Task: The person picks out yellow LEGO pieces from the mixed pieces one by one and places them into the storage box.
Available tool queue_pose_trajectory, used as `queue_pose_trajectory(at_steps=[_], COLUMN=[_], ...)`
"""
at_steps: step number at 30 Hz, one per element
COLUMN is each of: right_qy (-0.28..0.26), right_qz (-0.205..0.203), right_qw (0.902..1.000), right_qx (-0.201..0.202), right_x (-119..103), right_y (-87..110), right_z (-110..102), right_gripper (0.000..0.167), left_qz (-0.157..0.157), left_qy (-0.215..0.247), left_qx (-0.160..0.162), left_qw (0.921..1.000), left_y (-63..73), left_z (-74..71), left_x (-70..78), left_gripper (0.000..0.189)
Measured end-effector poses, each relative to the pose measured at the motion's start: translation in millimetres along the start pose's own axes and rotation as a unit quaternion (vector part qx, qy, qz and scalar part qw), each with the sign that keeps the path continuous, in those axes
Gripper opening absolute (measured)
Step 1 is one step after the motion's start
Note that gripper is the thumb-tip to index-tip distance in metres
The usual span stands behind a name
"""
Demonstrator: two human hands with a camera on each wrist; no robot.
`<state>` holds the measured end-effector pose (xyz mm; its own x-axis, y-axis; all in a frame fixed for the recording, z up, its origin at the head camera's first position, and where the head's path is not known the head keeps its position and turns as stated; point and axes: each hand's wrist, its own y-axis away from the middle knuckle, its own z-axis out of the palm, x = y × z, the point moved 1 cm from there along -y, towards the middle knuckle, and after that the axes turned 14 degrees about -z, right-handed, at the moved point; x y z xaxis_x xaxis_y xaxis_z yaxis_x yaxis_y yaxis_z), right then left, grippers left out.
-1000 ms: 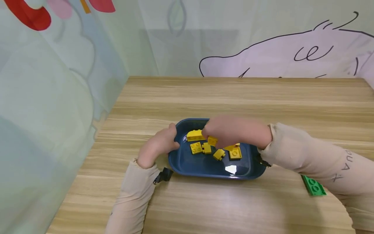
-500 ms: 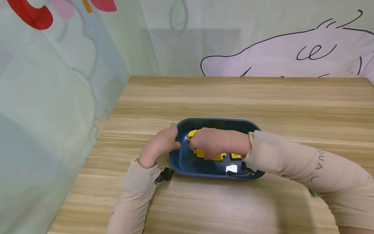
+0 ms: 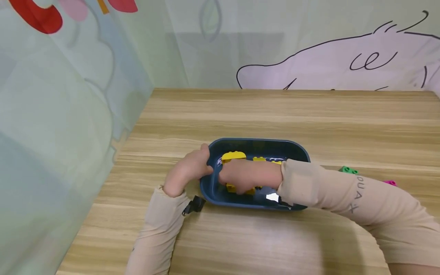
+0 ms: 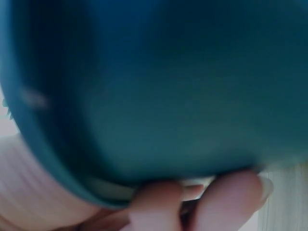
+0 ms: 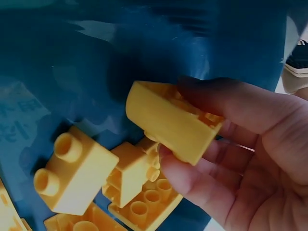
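Observation:
A dark blue plastic tub (image 3: pixel 261 141) with rounded corners stands on the wooden table, several yellow toy building bricks inside. My left hand (image 3: pixel 188 171) holds its left end, thumb over the rim; in the left wrist view the fingers (image 4: pixel 159 207) lie against the tub's outer wall. Down in the tub's left half is my right hand (image 3: pixel 250 175). Between thumb and fingers it pinches a yellow building brick (image 5: pixel 168 125), tilted, as the right wrist view shows. Close below that lie other bricks, among them a two-stud brick (image 5: pixel 79 173). A rounded yellow brick (image 3: pixel 233 155) shows behind the hand.
Beyond the right sleeve a green brick (image 3: pixel 348 170) and a magenta brick (image 3: pixel 390 183) lie on the table (image 3: pixel 261 114). A black wrist mount (image 3: pixel 194 205) sticks out from the left cuff, near the tub. Printed cloth walls (image 3: pixel 213 61) stand behind and left.
My right hand has moved left and lower into the tub. The sleeve has uncovered a green and a magenta brick and now hides the green piece at lower right. The left hand stays put.

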<state>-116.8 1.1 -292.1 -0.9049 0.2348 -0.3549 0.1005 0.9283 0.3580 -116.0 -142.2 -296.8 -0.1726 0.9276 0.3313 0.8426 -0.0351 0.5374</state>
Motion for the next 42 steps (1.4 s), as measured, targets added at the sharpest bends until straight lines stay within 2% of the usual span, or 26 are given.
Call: queue_pose_trajectory(at_steps=[9, 19, 29, 36, 42], right_qy=[0.006, -0.017, -0.035, -0.026, -0.004], right_qz=[0.000, 0.009, 0.018, -0.003, -0.008], right_qw=[0.9999, 0.9998, 0.9992, 0.9996, 0.9995], right_qx=[-0.011, -0.001, -0.009, 0.008, 0.029], right_x=[2.8, 3.9, 2.7, 2.6, 5.8], right_y=[-5.6, -6.7, -3.8, -0.6, 11.4], right_z=[4.7, 7.8, 7.7, 2.3, -8.1], right_gripper=[0.021, 0.026, 0.030, 0.026, 0.029], left_qz=[0.000, -0.004, -0.004, -0.003, 0.009], left_qy=[-0.005, -0.003, -0.008, -0.010, -0.005], left_qx=[0.000, -0.005, -0.013, -0.010, -0.002], left_qw=[1.0000, 1.0000, 0.9999, 0.9999, 0.9999], left_y=[2.1, 2.6, 0.3, -2.0, -2.0], left_z=[-1.1, 0.2, 0.9, 1.1, 0.1], left_x=[0.9, 1.1, 4.3, 4.7, -0.8], left_gripper=[0.057, 0.063, 0.069, 0.065, 0.063])
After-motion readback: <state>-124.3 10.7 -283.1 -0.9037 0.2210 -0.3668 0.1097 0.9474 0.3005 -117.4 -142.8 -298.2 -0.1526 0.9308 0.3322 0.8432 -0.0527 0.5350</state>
